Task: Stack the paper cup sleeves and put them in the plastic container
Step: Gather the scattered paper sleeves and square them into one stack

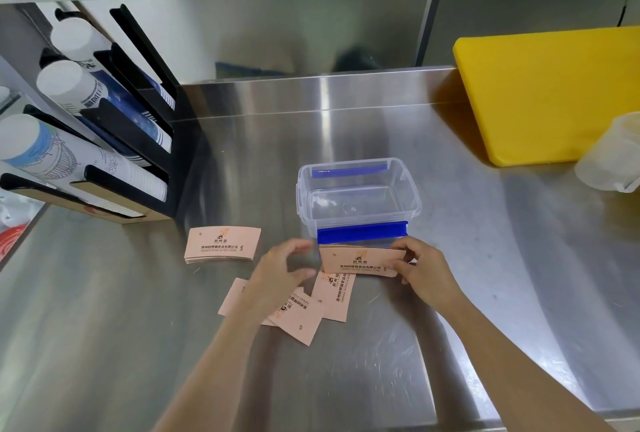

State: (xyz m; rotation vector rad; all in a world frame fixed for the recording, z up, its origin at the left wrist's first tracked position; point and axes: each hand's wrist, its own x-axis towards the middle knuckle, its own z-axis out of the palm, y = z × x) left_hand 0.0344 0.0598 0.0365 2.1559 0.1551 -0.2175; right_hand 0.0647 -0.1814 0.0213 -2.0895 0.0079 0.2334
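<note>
Pale pink sleeves [222, 244] carry black print and an orange mark; the clear container [360, 196] has blue clips; the board [554, 92] is yellow.

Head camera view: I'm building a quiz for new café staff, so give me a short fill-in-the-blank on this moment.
1. The right hand holds a bundle of sleeves against the container's ____ clip.
2. The plastic container holds ____ sleeves so far.
3. The neat stack of sleeves lies to the ____ of the container.
4. The left hand hovers over the ____ sleeves.

Missing words: blue; no; left; loose
</note>
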